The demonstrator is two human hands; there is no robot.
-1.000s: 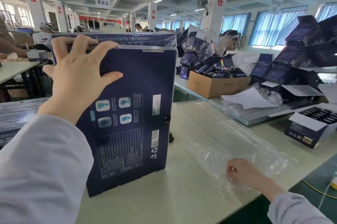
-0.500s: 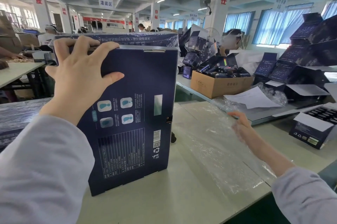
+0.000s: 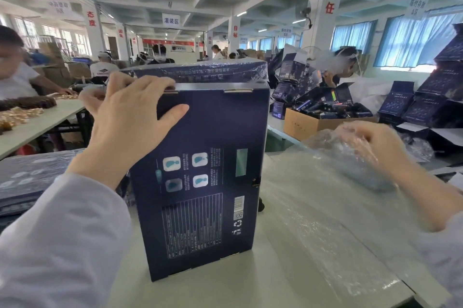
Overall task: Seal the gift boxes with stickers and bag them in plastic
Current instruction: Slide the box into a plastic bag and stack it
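the dark blue gift box (image 3: pixel 205 182) stood upright on the pale table (image 3: pixel 250 285), its printed back panel with icons and a barcode facing the camera. the left hand (image 3: pixel 130 127) gripped its top left corner, fingers curled over the top edge and thumb pressed on the printed face. just right of the box, the clear plastic bag (image 3: pixel 325 207) lay spread across the table, one end lifted and bunched where the right hand (image 3: pixel 373 147) held it with curled fingers, a little blurred. directly behind the box stood another box wrapped in plastic (image 3: pixel 200 73). more wrapped boxes (image 3: pixel 30 177) lay flat at the left. on the far table to the right sat a cardboard carton (image 3: pixel 308 124) of dark items, with open dark boxes (image 3: pixel 398 102) stacked beside it
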